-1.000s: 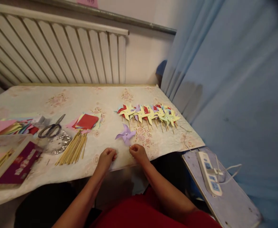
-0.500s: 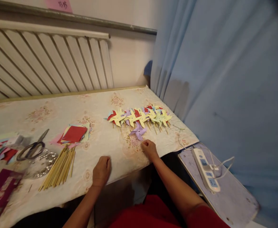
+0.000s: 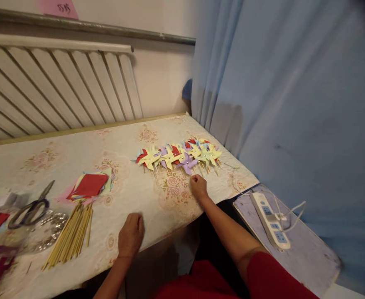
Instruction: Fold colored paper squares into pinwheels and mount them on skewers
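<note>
One purple pinwheel (image 3: 187,162) newly carried from table (image 3: 76,145) edge into the row (image 3: 177,154).
Pinched by its stick in right hand (image 3: 198,187), laid among finished ones; left hand (image 3: 131,236) drawn back, loosely curled, holding nothing, near sticks (image 3: 70,236), scissors (image 3: 29,206), red paper (image 3: 90,185).
</note>
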Action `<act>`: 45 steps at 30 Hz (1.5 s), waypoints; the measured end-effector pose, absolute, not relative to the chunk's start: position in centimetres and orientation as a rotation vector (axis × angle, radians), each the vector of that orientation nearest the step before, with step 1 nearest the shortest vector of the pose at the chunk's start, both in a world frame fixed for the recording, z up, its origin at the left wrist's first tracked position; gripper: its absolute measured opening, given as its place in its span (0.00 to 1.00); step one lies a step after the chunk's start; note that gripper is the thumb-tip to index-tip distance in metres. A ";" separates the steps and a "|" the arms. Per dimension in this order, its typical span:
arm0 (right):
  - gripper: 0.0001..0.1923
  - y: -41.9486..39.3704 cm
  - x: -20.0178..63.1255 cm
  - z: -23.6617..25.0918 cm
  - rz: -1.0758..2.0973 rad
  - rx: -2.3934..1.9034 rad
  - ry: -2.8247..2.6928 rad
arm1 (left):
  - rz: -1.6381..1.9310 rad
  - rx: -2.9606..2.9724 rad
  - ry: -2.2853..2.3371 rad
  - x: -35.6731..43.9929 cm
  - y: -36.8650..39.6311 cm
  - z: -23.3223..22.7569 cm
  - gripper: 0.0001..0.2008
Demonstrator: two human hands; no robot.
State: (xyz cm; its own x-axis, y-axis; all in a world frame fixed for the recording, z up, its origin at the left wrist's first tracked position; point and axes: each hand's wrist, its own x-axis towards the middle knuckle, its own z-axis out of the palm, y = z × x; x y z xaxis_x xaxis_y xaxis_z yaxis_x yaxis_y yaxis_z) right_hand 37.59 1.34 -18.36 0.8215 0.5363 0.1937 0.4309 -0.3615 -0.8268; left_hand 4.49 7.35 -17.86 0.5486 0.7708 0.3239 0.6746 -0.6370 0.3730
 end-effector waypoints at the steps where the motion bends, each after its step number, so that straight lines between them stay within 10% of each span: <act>1: 0.10 1.6 37.8 -18.4 0.115 -2.012 -0.711 | 0.685 2.589 1.223 4.5 7.4 -17.8 0.10; 45: 0.10 5.3 39.3 -18.9 0.015 -2.108 -0.608 | 0.645 2.605 1.252 4.7 6.9 -17.7 0.10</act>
State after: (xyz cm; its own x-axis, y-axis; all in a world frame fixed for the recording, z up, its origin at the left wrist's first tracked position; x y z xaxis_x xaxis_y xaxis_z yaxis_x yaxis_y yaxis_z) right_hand 39.28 5.25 -18.92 0.8784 0.4269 0.2146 0.4159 -0.4619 -0.7834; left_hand 4.70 6.91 -17.67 0.5512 0.7770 0.3041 0.6990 -0.6290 0.3401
